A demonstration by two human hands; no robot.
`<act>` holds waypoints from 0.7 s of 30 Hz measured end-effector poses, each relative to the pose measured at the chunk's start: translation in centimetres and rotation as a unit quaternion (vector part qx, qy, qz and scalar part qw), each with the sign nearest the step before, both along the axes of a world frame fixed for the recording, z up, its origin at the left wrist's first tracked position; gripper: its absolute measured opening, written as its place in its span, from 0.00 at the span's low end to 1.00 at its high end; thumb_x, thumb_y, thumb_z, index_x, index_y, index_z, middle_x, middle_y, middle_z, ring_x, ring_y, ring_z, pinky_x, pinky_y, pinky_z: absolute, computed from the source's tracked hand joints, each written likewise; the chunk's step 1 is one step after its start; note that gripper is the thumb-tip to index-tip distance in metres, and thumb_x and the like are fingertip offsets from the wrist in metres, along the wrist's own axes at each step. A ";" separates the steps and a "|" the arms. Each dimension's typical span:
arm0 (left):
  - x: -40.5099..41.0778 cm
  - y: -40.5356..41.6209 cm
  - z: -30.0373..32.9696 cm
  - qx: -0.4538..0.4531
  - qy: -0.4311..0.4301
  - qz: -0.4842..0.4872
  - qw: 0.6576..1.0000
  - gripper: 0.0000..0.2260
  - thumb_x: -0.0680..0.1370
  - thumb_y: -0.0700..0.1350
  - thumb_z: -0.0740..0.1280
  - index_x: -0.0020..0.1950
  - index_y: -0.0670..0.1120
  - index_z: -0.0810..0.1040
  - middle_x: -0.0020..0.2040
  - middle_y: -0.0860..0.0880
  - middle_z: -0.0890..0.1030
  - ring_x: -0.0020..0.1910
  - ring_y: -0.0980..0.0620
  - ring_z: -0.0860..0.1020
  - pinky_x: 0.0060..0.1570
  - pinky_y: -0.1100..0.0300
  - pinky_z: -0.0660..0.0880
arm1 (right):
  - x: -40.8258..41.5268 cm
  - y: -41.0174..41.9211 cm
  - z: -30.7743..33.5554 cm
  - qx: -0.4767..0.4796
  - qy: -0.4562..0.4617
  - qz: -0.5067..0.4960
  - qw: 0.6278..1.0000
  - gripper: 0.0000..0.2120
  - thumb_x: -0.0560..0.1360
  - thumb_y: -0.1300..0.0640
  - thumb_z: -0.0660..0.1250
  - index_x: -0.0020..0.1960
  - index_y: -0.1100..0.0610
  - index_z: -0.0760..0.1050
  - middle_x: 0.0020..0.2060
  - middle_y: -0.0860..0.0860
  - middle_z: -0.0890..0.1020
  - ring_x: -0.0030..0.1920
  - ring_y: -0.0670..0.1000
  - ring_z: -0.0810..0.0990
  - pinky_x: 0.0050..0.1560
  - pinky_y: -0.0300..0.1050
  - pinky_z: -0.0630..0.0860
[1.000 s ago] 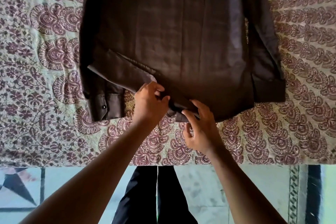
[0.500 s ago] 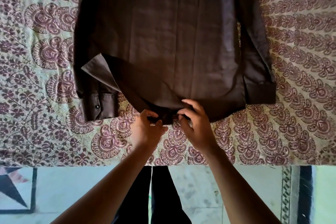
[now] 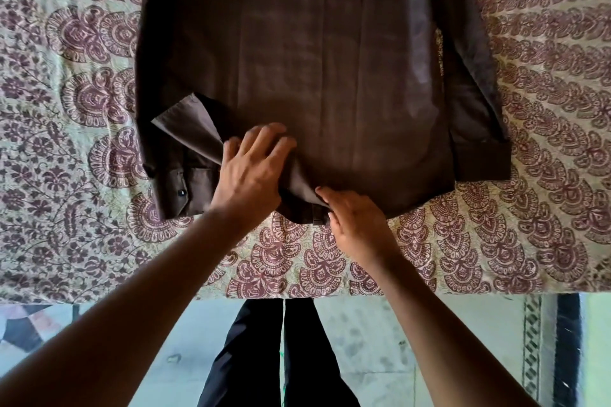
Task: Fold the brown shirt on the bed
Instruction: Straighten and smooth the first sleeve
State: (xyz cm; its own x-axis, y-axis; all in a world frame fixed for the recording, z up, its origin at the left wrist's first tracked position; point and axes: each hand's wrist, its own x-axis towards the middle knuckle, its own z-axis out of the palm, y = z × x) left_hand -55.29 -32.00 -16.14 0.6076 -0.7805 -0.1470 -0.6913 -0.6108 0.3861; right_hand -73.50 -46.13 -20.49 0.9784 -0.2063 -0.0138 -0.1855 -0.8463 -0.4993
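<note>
The brown shirt (image 3: 330, 59) lies flat, back up, on the patterned bedspread (image 3: 82, 241), its hem toward me. Both sleeves lie along its sides, cuffs near the hem; the left cuff (image 3: 180, 190) shows a dark button. A flap of the left hem is turned up, showing its lighter inside. My left hand (image 3: 253, 168) rests flat with spread fingers on that flap. My right hand (image 3: 355, 218) pinches the hem edge at the middle bottom.
The bed's near edge (image 3: 429, 296) runs across the lower frame. Below it are a pale tiled floor (image 3: 380, 340) with a dark patterned border at the right, and my dark trouser legs (image 3: 284, 357) standing against the bed.
My left hand has let go of the hem edge and moved up and left onto the turned-up flap, fingers spread. My right hand stays at the hem. The view has shifted slightly.
</note>
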 end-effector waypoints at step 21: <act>-1.4 8.0 1.2 0.201 0.196 0.329 0.901 0.19 0.74 0.55 0.68 0.57 0.44 0.72 0.50 0.39 0.79 0.47 0.34 0.80 0.47 0.47 0.77 | 5.4 -0.4 -0.7 0.060 0.078 0.096 0.991 0.19 0.67 0.56 0.82 0.56 0.57 0.83 0.52 0.53 0.85 0.45 0.57 0.87 0.40 0.50 0.85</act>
